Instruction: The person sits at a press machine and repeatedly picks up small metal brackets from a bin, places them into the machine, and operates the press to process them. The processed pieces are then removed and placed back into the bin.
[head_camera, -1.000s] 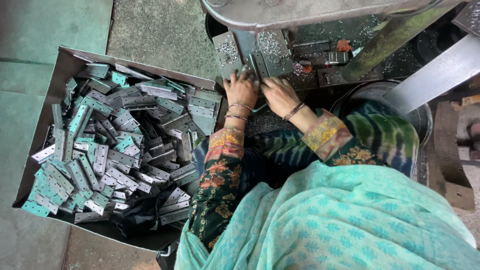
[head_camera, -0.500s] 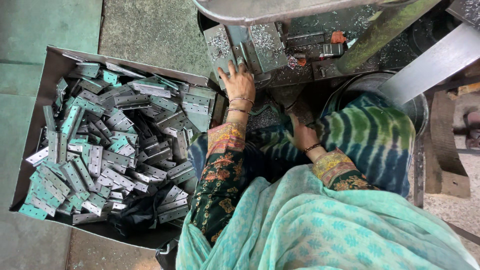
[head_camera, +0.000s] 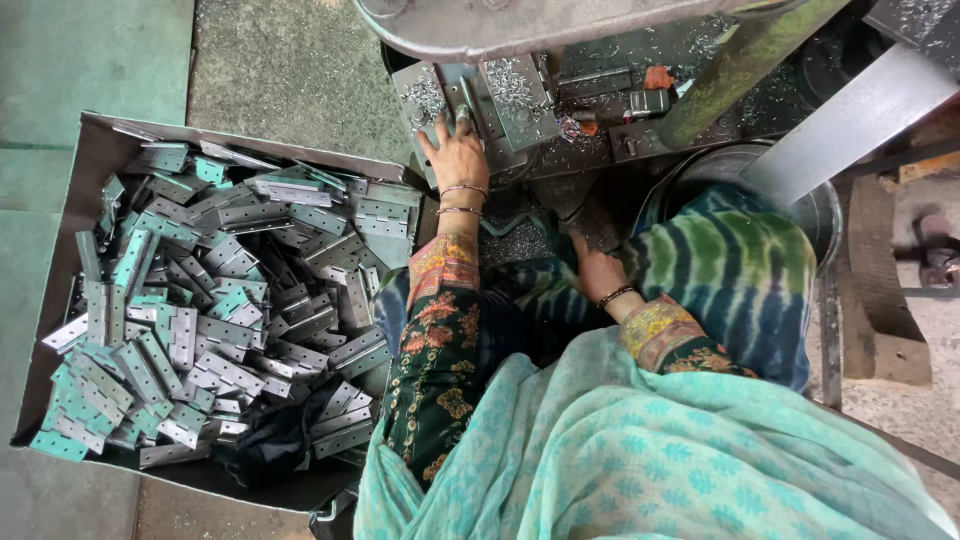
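Hinge plate (head_camera: 500, 100) sits flat on machine bed, swarf over it. Left hand (head_camera: 456, 158) spread, fingers pressing its near edge. Right hand (head_camera: 592, 268) low by lap, grip hidden: can't tell. Best keep plate square, fingertips clear of tooling. Tray of hinges (head_camera: 100, 150) at left.

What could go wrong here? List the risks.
1. The left hand rests on a hinge on the machine bed, under the overhanging machine part; the fingers could likely be pinched or cut.
2. Metal shavings cover the bed around that hand and may cut bare skin.
3. The right hand reaches low beside the lap, where loose shawl and bangles might catch on the machine.
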